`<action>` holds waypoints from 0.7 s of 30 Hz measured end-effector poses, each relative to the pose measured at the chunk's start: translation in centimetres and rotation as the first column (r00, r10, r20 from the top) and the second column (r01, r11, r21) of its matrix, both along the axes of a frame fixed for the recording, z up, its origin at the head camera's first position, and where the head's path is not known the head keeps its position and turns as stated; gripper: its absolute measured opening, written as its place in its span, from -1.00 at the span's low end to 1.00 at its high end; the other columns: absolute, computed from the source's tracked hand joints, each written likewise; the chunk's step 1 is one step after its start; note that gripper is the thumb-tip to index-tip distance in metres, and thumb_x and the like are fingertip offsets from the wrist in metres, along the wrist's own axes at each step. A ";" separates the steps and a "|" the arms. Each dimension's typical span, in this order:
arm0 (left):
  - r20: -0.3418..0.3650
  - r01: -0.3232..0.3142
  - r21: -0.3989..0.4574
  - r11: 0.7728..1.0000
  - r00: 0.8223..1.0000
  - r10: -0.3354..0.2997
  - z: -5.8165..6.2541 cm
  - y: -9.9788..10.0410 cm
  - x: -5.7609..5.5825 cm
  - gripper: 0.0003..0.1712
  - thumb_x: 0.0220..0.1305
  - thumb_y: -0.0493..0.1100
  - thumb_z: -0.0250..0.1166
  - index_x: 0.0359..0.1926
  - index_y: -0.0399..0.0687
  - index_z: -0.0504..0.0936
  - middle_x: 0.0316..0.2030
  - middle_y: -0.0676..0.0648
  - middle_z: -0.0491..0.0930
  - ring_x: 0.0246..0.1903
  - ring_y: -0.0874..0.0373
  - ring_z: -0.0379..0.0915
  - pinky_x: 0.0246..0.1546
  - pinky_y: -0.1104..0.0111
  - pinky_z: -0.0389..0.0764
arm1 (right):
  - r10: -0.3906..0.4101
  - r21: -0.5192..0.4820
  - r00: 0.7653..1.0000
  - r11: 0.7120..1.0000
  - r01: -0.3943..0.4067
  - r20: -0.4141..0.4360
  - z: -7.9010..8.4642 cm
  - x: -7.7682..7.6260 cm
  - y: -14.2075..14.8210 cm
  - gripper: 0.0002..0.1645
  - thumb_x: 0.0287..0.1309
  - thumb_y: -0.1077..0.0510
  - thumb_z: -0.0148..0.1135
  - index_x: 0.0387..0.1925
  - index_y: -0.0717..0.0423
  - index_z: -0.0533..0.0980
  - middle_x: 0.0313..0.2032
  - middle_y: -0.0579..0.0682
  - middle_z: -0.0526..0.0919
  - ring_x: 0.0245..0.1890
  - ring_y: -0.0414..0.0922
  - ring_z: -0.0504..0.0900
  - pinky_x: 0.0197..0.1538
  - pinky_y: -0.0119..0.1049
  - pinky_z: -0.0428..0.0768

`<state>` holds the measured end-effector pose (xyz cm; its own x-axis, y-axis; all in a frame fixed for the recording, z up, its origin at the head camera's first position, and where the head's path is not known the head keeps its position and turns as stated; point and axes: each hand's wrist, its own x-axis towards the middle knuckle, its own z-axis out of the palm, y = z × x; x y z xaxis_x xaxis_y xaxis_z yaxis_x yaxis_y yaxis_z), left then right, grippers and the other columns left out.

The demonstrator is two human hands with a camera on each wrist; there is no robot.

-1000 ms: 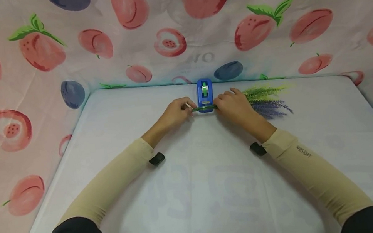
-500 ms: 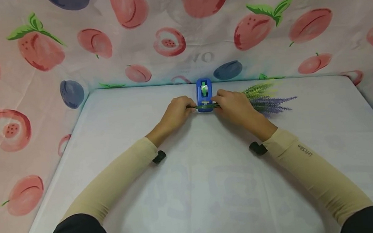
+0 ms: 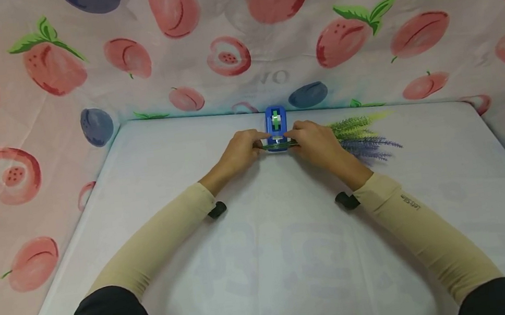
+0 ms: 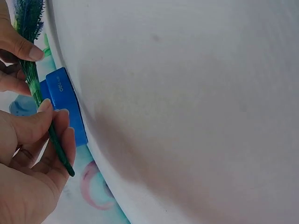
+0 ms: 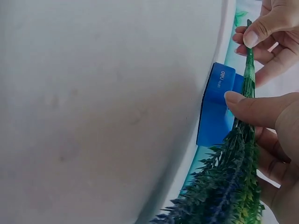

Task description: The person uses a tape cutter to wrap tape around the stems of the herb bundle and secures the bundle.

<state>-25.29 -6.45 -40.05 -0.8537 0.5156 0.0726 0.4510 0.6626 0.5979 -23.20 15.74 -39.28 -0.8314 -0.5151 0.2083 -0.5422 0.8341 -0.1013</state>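
Note:
A bunch of artificial lavender with purple and yellow-green sprigs (image 3: pixel 363 136) lies sideways between both hands, its blooms to the right. My left hand (image 3: pixel 241 151) pinches the green stem ends (image 4: pixel 58 149) between thumb and fingers. Closer to the blooms, my right hand (image 3: pixel 319 143) grips the stems, thumb on one side and fingers curled on the other. A band of clear tape appears to wrap the stems (image 5: pixel 249 74) between the hands. Right behind the stems stands a blue tape dispenser (image 3: pixel 276 123) with a green-cored roll; the stems partly cover its front in the head view.
The white table (image 3: pixel 265 261) carries the dispenser near its back edge. A fruit-printed cloth (image 3: pixel 275 34) hangs behind and at the sides. Black wrist cameras (image 3: pixel 217 210) sit below both forearms.
The left hand has shifted slightly, its thumb now closer to the dispenser. The sprigs have turned about their stems, the purple ones swinging up and then down again. The dispenser stays put.

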 end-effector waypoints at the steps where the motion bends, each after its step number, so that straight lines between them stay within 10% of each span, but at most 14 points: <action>1: 0.004 0.000 0.002 1.000 1.000 0.000 0.0 0.0 0.0 -0.46 0.27 -0.47 0.33 0.27 -0.14 0.62 -0.14 -0.16 0.71 -0.15 0.07 0.63 0.02 0.23 0.61 | -0.005 -0.006 1.000 1.000 0.005 0.010 0.0 0.0 0.0 -0.52 0.12 0.15 0.53 0.10 0.13 0.69 -0.20 0.09 0.66 -0.23 0.02 0.64 -0.22 -0.09 0.67; 16: 0.064 0.023 0.068 0.997 0.998 -0.028 -0.4 -0.1 -0.1 -0.48 0.36 -0.43 0.27 0.32 -0.17 0.56 -0.12 -0.20 0.71 -0.13 0.04 0.61 0.03 0.23 0.60 | 0.003 -0.028 0.995 1.000 0.000 0.097 -0.6 -0.8 0.3 -0.49 0.24 0.09 0.41 0.18 0.21 0.62 -0.14 0.15 0.71 -0.14 0.07 0.69 0.31 0.24 0.40; 21: 0.088 0.017 0.080 0.997 0.996 -0.024 -0.4 -0.2 -0.1 -0.50 0.39 -0.40 0.25 0.33 -0.16 0.55 -0.05 -0.20 0.71 -0.08 0.06 0.62 0.05 0.24 0.60 | -0.002 -0.084 0.992 0.996 0.013 0.127 -0.5 -0.9 0.3 -0.50 0.25 0.09 0.40 0.18 0.19 0.62 -0.19 0.13 0.72 -0.22 0.05 0.70 0.03 0.08 0.60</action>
<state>-25.43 -6.68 -40.41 -0.8478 0.5290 0.0386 0.4072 0.6024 0.6865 -24.11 16.06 -39.79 -0.8576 -0.4939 0.1437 -0.5143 0.8235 -0.2393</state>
